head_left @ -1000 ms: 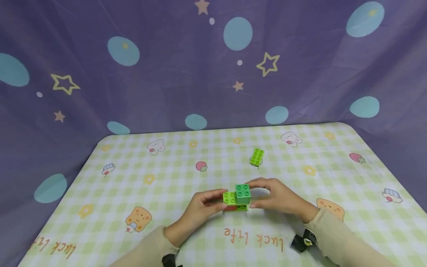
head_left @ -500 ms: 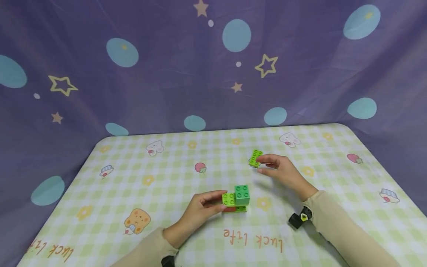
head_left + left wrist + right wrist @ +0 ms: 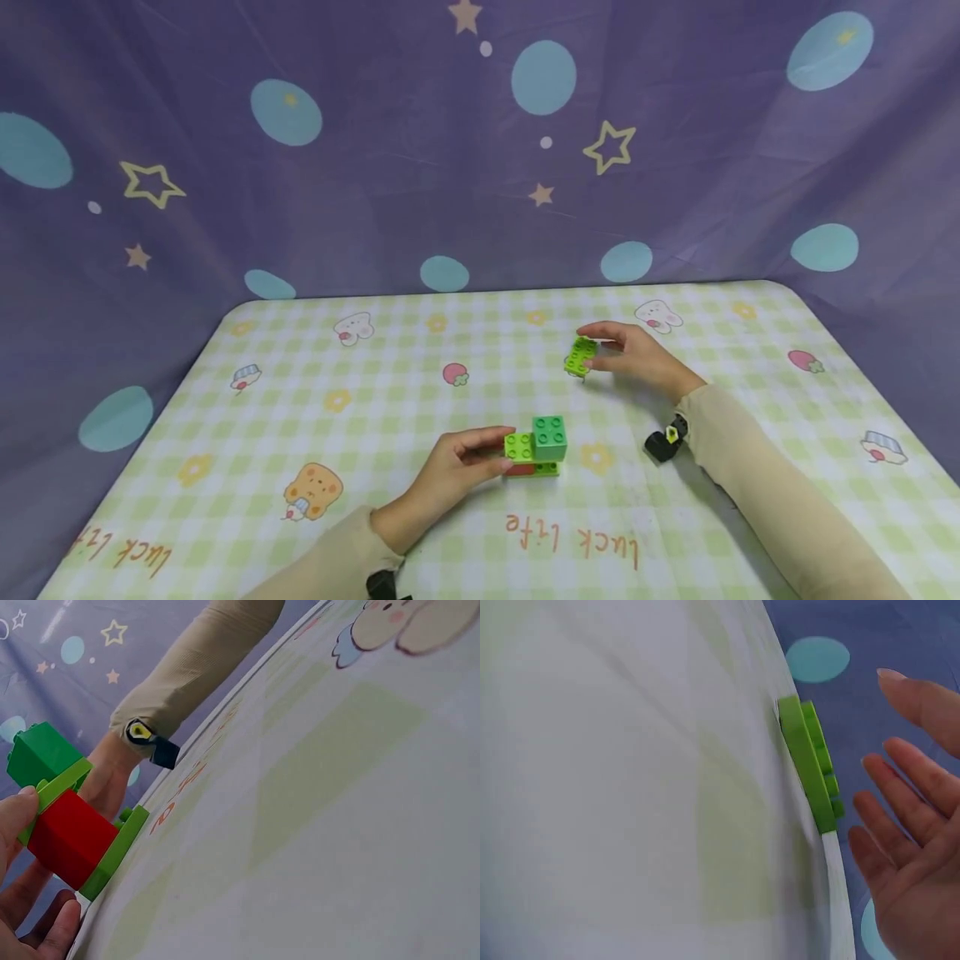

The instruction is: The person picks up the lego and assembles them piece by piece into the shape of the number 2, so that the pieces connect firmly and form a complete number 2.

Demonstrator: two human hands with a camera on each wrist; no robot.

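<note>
Approx. fore-aft lengthwise, lime brick [image 3: 579, 357]

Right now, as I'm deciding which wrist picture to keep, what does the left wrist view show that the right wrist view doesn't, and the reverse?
Only left wrist: the brick stack, including its red brick, the left hand gripping it, and the right sleeve. Only right wrist: the loose lime brick and the palm of the right hand. Both: tablecloth and spotted backdrop.
</note>
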